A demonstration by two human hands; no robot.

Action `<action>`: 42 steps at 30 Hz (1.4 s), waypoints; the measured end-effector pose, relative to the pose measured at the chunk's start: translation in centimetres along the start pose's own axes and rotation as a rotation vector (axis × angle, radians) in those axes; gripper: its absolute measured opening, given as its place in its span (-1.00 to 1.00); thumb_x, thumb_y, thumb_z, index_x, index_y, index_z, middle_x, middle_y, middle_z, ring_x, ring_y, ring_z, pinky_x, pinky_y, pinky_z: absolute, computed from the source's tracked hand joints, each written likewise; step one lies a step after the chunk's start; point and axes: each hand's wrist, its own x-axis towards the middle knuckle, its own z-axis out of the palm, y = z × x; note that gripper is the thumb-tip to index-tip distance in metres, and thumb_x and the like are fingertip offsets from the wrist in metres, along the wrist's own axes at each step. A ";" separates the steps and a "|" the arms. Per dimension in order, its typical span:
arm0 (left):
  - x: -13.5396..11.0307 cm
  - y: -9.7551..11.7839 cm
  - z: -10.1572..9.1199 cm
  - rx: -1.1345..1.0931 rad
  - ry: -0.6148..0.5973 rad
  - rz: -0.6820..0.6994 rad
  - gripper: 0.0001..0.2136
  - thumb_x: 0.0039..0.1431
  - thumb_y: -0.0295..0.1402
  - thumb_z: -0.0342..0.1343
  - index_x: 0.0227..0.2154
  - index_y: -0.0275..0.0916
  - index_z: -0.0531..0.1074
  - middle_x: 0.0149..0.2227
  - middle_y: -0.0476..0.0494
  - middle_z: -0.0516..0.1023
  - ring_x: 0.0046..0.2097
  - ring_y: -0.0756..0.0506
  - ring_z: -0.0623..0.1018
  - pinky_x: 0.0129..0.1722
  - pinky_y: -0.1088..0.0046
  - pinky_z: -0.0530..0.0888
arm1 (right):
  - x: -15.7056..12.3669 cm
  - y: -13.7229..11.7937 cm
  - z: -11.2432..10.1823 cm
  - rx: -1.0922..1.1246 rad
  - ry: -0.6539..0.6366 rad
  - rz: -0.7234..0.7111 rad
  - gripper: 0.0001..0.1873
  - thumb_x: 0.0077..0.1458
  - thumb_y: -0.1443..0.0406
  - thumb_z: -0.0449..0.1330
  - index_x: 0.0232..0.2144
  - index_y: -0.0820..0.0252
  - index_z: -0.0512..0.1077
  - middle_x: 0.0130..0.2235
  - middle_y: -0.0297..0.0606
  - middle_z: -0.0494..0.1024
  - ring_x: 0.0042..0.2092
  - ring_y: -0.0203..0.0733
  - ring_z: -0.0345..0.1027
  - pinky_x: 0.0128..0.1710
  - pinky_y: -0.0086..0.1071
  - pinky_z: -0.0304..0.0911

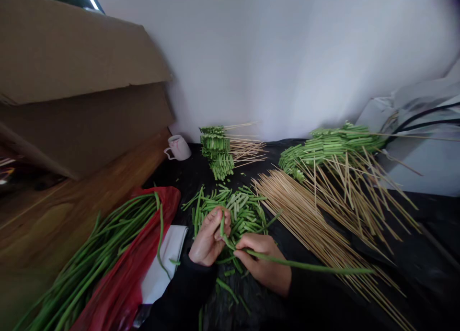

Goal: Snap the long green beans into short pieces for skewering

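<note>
A long green bean [305, 263] runs through both hands, its far end stretching out to the right. My left hand [211, 236] is closed on its near end, which points upward between thumb and fingers. My right hand [264, 261] pinches the same bean a short way along, thumb against forefinger. Beneath and beyond the hands lies a heap of short cut bean pieces [246, 216] on a black plastic sheet [219, 312]. A few loose pieces [227, 290] lie nearer to me.
Whole long beans [104, 247] spill from a red plastic bag [120, 278] at the left. Bare wooden skewers [309, 221] lie at the right. Skewered bean bundles stand behind, at centre [217, 151] and right [330, 144]. A white mug [178, 148] and a cardboard box [82, 125] stand back left.
</note>
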 end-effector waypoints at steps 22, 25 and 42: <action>-0.5 0.9 -0.1 0.891 -0.318 -0.138 -0.73 -0.02 -0.18 0.30 -0.48 -0.34 0.54 -0.50 -0.04 0.47 -0.42 0.01 0.36 -0.36 0.50 0.26 | 1.6 -0.8 -3.5 0.540 0.012 0.346 -0.87 -0.03 0.26 0.26 -0.43 0.21 0.43 -0.55 -0.42 0.40 -0.55 -0.36 0.30 -0.57 -0.49 0.25; -0.5 0.9 -0.2 0.895 -0.278 -0.140 -0.73 -0.06 -0.20 0.33 -0.52 -0.34 0.49 -0.53 -0.01 0.43 -0.44 0.03 0.34 -0.38 0.51 0.25 | 1.8 -0.9 -4.2 0.571 0.059 0.342 -0.84 -0.01 0.24 0.27 -0.38 0.21 0.43 -0.53 -0.41 0.43 -0.55 -0.37 0.31 -0.55 -0.49 0.25; -0.6 -0.3 -0.6 0.149 -0.051 -0.024 -0.72 0.07 -0.27 0.28 -0.42 -0.28 0.27 -0.62 0.20 0.08 -0.66 0.19 -0.06 -0.66 0.64 -0.08 | 0.7 -1.2 -1.7 0.326 0.089 0.286 -0.88 0.01 0.27 0.24 -0.50 0.18 0.41 -0.57 -0.43 0.42 -0.55 -0.36 0.28 -0.51 -0.47 0.19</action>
